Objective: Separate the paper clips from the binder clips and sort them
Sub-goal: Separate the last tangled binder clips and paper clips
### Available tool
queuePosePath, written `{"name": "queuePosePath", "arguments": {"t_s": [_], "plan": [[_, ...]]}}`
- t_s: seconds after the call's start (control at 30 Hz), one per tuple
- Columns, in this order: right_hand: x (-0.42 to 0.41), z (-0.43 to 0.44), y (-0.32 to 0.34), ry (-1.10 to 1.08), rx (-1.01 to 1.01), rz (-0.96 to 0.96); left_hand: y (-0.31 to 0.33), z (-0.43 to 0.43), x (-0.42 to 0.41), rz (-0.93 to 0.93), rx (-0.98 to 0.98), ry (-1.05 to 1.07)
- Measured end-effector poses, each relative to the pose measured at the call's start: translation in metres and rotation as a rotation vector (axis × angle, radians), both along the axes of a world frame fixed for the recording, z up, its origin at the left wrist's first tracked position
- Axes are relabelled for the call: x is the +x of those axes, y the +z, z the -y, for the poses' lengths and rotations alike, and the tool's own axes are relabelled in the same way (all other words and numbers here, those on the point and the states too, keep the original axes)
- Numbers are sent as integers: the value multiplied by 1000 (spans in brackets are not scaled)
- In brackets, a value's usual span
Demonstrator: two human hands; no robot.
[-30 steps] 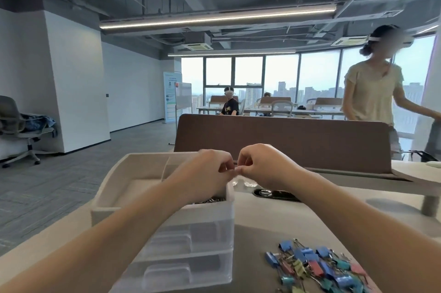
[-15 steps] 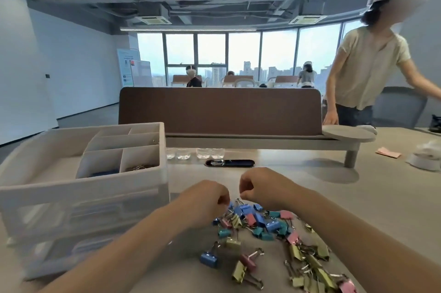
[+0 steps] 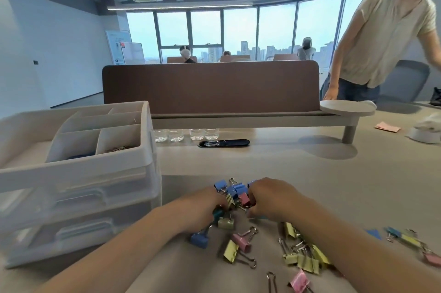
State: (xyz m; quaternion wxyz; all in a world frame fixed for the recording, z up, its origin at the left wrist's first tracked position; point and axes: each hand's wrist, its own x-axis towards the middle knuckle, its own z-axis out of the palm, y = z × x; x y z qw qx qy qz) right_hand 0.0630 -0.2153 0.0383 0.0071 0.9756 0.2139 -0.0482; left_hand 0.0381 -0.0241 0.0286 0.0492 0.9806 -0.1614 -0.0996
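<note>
While sorting at a grey desk (image 3: 274, 166), a person sets both hands into a heap of coloured binder clips (image 3: 235, 193), the left hand (image 3: 202, 208) and right hand (image 3: 272, 199) facing each other knuckles up. The fingers of each curl down into the blue, pink and yellow clips and are hidden behind the backs of the hands, so it cannot be told whether either pinches a clip.

More clips lie scattered nearer the camera: a blue binder clip (image 3: 199, 240) just below the left wrist, a pink binder clip (image 3: 242, 241) touching a yellow binder clip (image 3: 231, 251), and a yellow cluster (image 3: 307, 259) under the right forearm.

A white desk organizer (image 3: 78, 173) with drawers stands at left, beside the heap. Its front right top compartment holds a small silvery tangle, probably paper clips (image 3: 117, 148) (the view is soft there).

Behind stand a brown divider panel (image 3: 210, 87), a row of clear cups (image 3: 186, 135) and a black cable port (image 3: 224, 143). A second person (image 3: 381, 37) in a cream shirt stands at far right.
</note>
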Motion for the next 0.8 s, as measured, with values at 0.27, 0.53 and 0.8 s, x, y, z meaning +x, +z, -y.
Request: {"name": "queuePosePath", "arguments": {"t_s": [0.27, 0.53, 0.8], "plan": [[-2, -2, -9, -45, 62, -19, -5, 1, 1, 15, -3, 7], [0, 20, 9, -89, 306, -15, 14, 6, -9, 162, -192, 46], [-2, 60, 14, -151, 504, -62, 14, 50, 0, 81, -270, 14]]}}
